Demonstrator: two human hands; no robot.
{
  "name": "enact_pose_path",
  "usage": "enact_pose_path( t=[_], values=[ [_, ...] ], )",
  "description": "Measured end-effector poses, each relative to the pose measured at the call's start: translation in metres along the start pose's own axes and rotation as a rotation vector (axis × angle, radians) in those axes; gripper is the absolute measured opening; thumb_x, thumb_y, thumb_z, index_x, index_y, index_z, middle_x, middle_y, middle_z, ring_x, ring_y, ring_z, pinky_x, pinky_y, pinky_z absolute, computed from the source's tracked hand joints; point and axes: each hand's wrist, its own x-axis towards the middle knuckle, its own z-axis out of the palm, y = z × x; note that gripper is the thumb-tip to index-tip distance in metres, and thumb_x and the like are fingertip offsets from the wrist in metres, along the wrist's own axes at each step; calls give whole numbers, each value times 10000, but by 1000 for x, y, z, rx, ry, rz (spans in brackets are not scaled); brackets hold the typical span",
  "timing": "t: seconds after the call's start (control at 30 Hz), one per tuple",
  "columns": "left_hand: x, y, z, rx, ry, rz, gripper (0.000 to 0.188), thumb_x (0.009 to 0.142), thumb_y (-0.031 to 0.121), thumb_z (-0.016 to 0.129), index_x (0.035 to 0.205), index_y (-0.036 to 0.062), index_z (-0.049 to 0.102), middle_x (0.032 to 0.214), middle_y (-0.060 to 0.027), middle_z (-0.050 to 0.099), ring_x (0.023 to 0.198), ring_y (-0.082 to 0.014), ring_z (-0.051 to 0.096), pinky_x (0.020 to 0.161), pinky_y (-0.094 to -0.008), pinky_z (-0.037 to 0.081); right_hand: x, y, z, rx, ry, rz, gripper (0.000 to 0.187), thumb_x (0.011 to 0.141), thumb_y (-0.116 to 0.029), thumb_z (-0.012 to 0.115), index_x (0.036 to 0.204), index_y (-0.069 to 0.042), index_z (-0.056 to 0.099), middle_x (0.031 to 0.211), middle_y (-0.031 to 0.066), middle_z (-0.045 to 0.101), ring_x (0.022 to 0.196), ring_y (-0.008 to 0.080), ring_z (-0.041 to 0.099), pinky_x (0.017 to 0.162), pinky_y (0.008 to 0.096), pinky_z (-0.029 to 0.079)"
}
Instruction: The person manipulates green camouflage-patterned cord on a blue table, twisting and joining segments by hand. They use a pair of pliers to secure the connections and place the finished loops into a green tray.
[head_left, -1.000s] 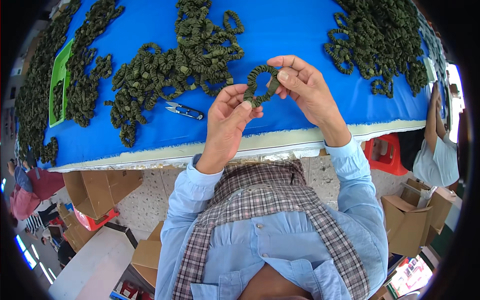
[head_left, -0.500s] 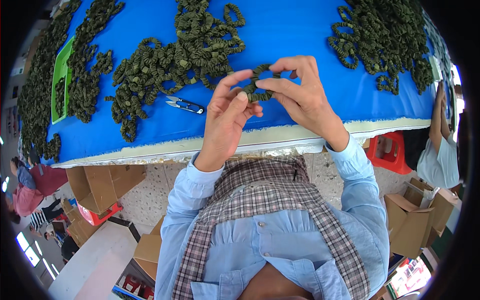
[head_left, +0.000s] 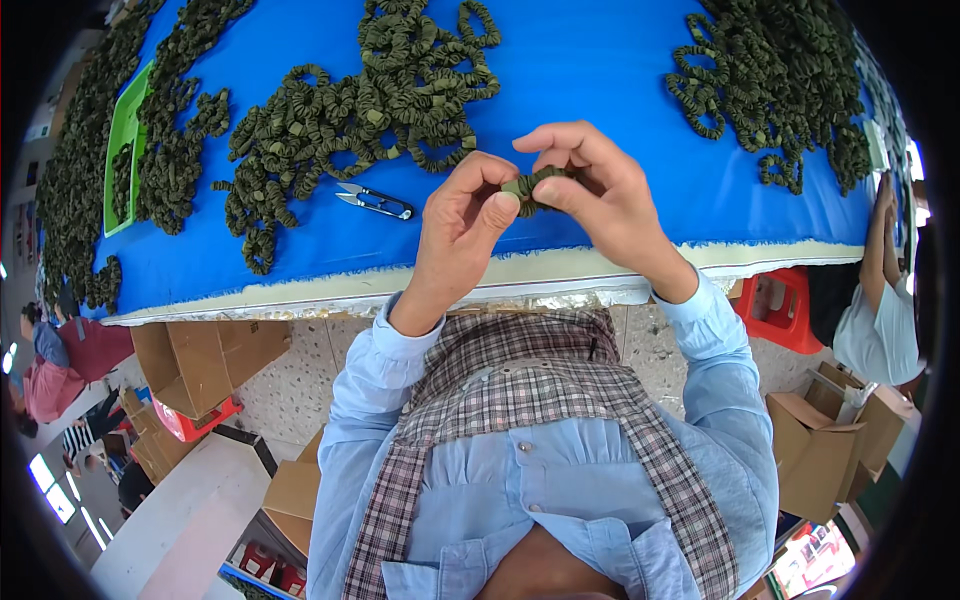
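A dark olive-green scrunchie (head_left: 535,190) is held between my two hands, above the near part of the blue-covered table (head_left: 580,80). My left hand (head_left: 468,210) pinches its left end between thumb and index finger, where a flat lighter patch of cloth shows. At the right end, my right hand (head_left: 600,195) grips it with the thumb in front; part of the scrunchie is hidden by the fingers. Thread snips (head_left: 376,202) lie on the table left of my left hand. Just beyond is a heap of similar scrunchies (head_left: 380,90).
Another scrunchie heap (head_left: 780,90) lies at the far right, and more pile up on the left around a green tray (head_left: 124,150). A co-worker's arm (head_left: 876,240) rests at the right edge. Below are a red stool (head_left: 780,310) and cardboard boxes (head_left: 215,360).
The scrunchie was an open ring stretched between my hands; now it is bunched together. My right hand has closed in over it, thumb forward, and my left index finger has curled in.
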Motion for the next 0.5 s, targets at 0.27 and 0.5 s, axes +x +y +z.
enact_pose_path(
  t=[0.27, 0.5],
  values=[
    [-25, 1, -44, 209, -226, -50, 336, 971, 349, 535, 883, 28, 580, 849, -15, 507, 789, -101, 428, 718, -249, 377, 3, 2, -21, 758, 108, 327, 323, 915, -75, 588, 1199, -15, 445, 703, 17, 508, 613, 88, 470, 613, 254, 437],
    [-24, 2, -19, -398, 19, -175, 212, 972, 215, 495, 870, 30, 517, 890, -43, 517, 895, -162, 476, 877, -310, 371, 8, 11, -12, 599, -73, 320, 264, 884, -76, 638, 1109, 8, 527, 628, -36, 474, 530, 45, 389, 494, 237, 313]
  ],
)
